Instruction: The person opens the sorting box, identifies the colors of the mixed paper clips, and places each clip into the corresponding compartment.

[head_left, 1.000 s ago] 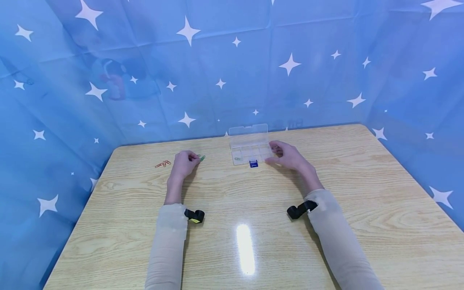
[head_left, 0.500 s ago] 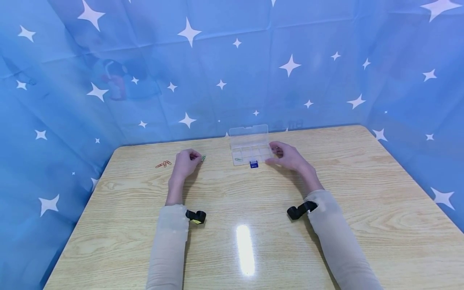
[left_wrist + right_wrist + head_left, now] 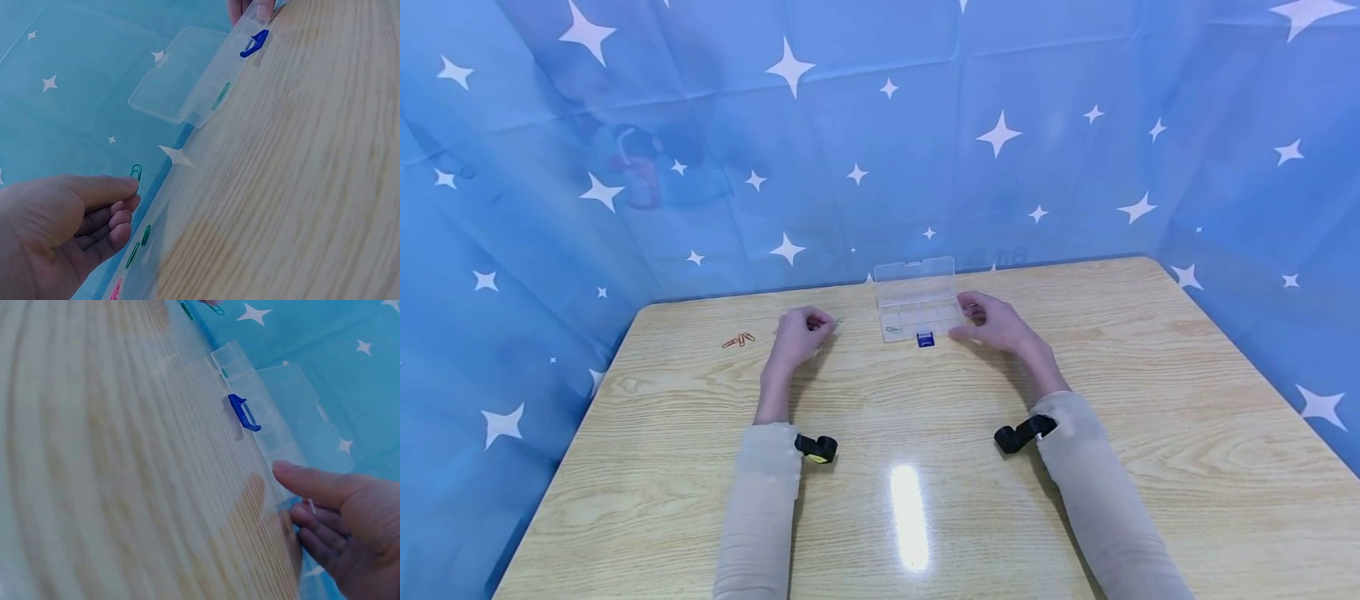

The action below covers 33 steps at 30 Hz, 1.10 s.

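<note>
My left hand [image 3: 797, 340] pinches a green paper clip [image 3: 136, 170] between thumb and fingertips, held up to the left of a clear plastic compartment box [image 3: 912, 318]. The box stands with its lid [image 3: 914, 285] raised at the back and a blue latch [image 3: 925, 339] at the front. Another green paper clip [image 3: 220, 95] lies in its leftmost compartment. At the right end of the box, my right hand [image 3: 996, 323] grips it with the thumb at the front corner and fingers behind. Two more green paper clips [image 3: 132, 255] lie on the table below my left hand.
Red paper clips [image 3: 740, 340] lie in a small group left of my left hand. The wooden table [image 3: 865, 408] ends at the back against a blue curtain [image 3: 850, 125] with white stars. Black wrist cameras [image 3: 818, 448] sit on both sleeves.
My left hand has lifted the green paper clip from its group and moved right, toward the box. The right hand and the box have stayed in place.
</note>
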{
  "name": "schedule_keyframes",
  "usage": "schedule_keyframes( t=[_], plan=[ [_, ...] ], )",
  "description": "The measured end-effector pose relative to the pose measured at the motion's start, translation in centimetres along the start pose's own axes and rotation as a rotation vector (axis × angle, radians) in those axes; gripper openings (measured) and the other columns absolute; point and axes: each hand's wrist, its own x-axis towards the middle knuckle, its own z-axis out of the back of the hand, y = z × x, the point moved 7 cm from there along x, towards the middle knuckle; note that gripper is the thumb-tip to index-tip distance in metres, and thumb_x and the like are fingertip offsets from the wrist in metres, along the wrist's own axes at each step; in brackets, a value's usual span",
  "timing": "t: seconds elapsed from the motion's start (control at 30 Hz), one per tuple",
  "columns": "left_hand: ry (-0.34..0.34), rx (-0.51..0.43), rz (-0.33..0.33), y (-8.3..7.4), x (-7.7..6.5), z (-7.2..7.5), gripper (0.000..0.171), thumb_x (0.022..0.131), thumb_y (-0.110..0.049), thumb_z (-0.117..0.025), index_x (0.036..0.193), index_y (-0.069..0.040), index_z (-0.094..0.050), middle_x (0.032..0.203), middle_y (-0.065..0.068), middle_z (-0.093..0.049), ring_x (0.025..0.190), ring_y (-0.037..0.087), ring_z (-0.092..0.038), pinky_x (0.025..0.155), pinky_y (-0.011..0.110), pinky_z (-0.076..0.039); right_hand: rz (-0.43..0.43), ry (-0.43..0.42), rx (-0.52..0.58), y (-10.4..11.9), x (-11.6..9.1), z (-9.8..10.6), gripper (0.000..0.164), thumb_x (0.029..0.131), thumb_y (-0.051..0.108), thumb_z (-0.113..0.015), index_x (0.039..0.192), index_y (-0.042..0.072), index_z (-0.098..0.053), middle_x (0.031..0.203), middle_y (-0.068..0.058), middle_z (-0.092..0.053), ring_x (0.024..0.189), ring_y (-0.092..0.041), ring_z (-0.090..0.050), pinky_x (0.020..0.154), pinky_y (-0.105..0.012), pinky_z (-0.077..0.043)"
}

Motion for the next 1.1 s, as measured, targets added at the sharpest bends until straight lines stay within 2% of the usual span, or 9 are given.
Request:
schedule_keyframes(
  t=[0.37, 1.1],
  plan=[
    [0.053, -0.051, -0.016, -1.4, 0.2, -2.0, 0.013, 0.097, -0.013, -0.068, 0.099, -0.002, -0.075, 0.088, 0.01, -0.07, 0.075, 0.019, -0.062, 0.068, 0.029, -0.05, -0.003, 0.0, 0.004, 0.1, -0.1, 0.0, 0.076, 0.093, 0.026, -0.076, 0.152, -0.001, -0.037, 0.144, -0.024, -0.049, 0.133, -0.039, -0.046, 0.111, -0.052, -0.037],
    [0.068, -0.074, -0.038, -3.8, 1.1, -4.8, 0.011, 0.096, -0.009, -0.068, 0.1, 0.001, -0.074, 0.093, 0.012, -0.07, 0.083, 0.022, -0.063, 0.074, 0.03, -0.052, 0.003, 0.004, 0.004, 0.1, 0.0, 0.0, 0.076, 0.093, 0.026, -0.076, 0.153, 0.0, -0.037, 0.146, -0.025, -0.047, 0.135, -0.04, -0.044, 0.111, -0.052, -0.036]
  ],
)
